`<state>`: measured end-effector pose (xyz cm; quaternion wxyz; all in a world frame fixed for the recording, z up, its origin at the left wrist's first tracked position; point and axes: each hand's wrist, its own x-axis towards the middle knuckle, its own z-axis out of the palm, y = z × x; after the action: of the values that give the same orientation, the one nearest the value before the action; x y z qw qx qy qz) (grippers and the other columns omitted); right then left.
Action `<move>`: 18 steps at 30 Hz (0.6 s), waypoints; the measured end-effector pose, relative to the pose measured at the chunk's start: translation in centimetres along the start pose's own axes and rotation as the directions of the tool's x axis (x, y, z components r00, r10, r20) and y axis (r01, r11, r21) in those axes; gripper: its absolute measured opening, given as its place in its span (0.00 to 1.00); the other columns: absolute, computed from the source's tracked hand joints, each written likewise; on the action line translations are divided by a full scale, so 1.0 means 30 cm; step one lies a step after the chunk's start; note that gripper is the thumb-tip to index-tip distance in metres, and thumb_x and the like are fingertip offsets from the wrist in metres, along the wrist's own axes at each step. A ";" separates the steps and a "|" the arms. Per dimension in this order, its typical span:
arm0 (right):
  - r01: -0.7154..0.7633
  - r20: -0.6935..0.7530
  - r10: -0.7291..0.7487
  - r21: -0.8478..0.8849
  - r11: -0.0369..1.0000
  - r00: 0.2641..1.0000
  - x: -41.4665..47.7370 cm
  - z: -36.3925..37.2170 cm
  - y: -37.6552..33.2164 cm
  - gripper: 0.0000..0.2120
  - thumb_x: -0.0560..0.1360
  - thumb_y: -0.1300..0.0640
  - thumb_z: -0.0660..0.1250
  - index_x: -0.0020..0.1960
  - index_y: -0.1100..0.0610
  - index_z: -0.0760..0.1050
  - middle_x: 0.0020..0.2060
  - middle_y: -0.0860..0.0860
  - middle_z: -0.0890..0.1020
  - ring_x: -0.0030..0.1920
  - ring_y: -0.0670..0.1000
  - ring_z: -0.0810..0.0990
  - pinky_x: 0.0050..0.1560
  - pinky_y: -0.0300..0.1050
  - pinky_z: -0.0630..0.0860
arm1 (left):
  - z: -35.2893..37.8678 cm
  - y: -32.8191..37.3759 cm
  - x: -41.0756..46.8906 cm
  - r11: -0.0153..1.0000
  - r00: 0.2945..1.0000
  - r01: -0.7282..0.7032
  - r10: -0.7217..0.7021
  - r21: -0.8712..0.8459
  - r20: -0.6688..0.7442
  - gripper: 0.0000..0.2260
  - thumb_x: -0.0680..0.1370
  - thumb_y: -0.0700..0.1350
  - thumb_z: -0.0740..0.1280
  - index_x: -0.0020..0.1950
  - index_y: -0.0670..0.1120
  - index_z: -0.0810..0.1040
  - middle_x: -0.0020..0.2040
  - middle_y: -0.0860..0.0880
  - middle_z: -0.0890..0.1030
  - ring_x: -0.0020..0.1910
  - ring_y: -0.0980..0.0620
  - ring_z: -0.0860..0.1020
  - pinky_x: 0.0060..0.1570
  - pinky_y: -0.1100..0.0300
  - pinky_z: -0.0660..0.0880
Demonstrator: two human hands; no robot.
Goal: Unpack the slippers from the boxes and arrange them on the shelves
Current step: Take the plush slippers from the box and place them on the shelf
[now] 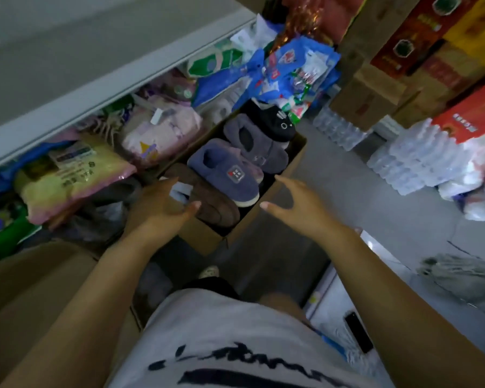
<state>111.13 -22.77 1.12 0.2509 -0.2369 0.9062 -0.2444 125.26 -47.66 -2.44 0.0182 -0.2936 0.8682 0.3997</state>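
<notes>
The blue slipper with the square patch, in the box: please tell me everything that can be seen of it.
The blue slipper looks soft and fleecy, with a closed toe, a dark opening, a grey square patch bearing a red mark, and a pale sole edge. It lies tilted, toe toward the person, in the open cardboard box, on a brown slipper and against a grey slipper. Neither the left hand nor the right hand touches it.

- Both bare arms reach forward and down, with the forearms converging a little.
- The left hand [163, 204] shows its back, its fingers stretched forward and its thumb pointing to the right.
- The right hand [294, 204] is spread, with fingers loosely bent and thumb pointing left; it holds nothing.
- The two thumbs are near each other but apart.
</notes>
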 end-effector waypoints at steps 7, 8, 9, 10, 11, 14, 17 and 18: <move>-0.052 0.201 0.044 0.038 0.998 0.979 0.301 0.054 0.124 0.24 0.77 0.51 0.73 0.70 0.56 0.73 0.58 0.45 0.74 0.57 0.40 0.71 0.44 0.24 0.66 | 0.151 -0.063 0.133 0.973 0.968 0.230 -0.229 0.003 0.101 0.30 0.76 0.58 0.72 0.71 0.41 0.73 0.68 0.41 0.77 0.66 0.41 0.75 0.62 0.51 0.72; -0.045 0.232 0.034 0.043 0.998 0.972 0.360 0.071 0.151 0.20 0.77 0.52 0.74 0.65 0.56 0.76 0.55 0.46 0.78 0.55 0.42 0.75 0.43 0.26 0.68 | 0.177 -0.062 0.156 0.962 0.956 0.274 -0.270 -0.019 0.110 0.27 0.77 0.56 0.72 0.69 0.41 0.74 0.66 0.41 0.78 0.65 0.41 0.76 0.60 0.51 0.72; -0.040 0.269 0.024 0.054 0.998 0.963 0.417 0.088 0.171 0.16 0.76 0.53 0.75 0.62 0.56 0.78 0.52 0.46 0.80 0.55 0.45 0.78 0.44 0.26 0.70 | 0.207 -0.062 0.181 0.948 0.946 0.313 -0.304 -0.061 0.115 0.24 0.77 0.55 0.73 0.68 0.42 0.75 0.63 0.43 0.79 0.62 0.42 0.77 0.58 0.52 0.73; -0.044 0.315 0.023 0.058 0.997 0.949 0.476 0.106 0.193 0.15 0.76 0.54 0.75 0.61 0.56 0.78 0.51 0.46 0.80 0.56 0.48 0.79 0.48 0.30 0.74 | 0.233 -0.056 0.204 0.932 0.932 0.349 -0.336 -0.093 0.132 0.21 0.77 0.55 0.73 0.65 0.45 0.77 0.59 0.45 0.80 0.59 0.43 0.79 0.55 0.54 0.75; -0.049 0.365 0.020 0.068 0.996 0.931 0.532 0.122 0.208 0.15 0.76 0.53 0.75 0.59 0.56 0.78 0.52 0.47 0.80 0.58 0.51 0.80 0.54 0.38 0.76 | 0.262 -0.056 0.227 0.916 0.922 0.378 -0.359 -0.134 0.146 0.19 0.76 0.57 0.73 0.62 0.47 0.78 0.56 0.48 0.81 0.57 0.45 0.80 0.53 0.55 0.75; -0.024 0.495 0.010 0.023 0.999 0.869 0.701 0.171 0.265 0.20 0.74 0.43 0.74 0.58 0.56 0.80 0.53 0.49 0.83 0.58 0.54 0.81 0.51 0.38 0.75 | 0.338 -0.052 0.281 0.842 0.865 0.502 -0.483 -0.197 0.136 0.28 0.76 0.61 0.72 0.70 0.46 0.75 0.64 0.47 0.80 0.64 0.44 0.78 0.58 0.59 0.72; -0.090 0.555 0.066 0.017 0.996 0.829 0.849 0.200 0.341 0.18 0.76 0.48 0.74 0.60 0.59 0.80 0.53 0.51 0.83 0.60 0.53 0.81 0.47 0.27 0.71 | 0.414 -0.050 0.345 0.738 0.769 0.635 -0.630 -0.228 0.104 0.31 0.78 0.57 0.71 0.76 0.45 0.69 0.70 0.44 0.76 0.68 0.42 0.74 0.59 0.57 0.69; -0.111 0.566 0.074 0.031 0.993 0.821 0.892 0.214 0.369 0.23 0.75 0.46 0.74 0.64 0.58 0.79 0.57 0.52 0.82 0.62 0.53 0.79 0.54 0.31 0.72 | 0.437 -0.051 0.365 0.707 0.741 0.665 -0.664 -0.242 0.096 0.31 0.78 0.58 0.71 0.76 0.46 0.68 0.71 0.44 0.75 0.68 0.42 0.74 0.59 0.56 0.69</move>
<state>91.00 -31.11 -19.01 0.5262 -0.2462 0.7939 -0.1795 114.36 -44.61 -15.32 0.1227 -0.5855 0.6440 0.4768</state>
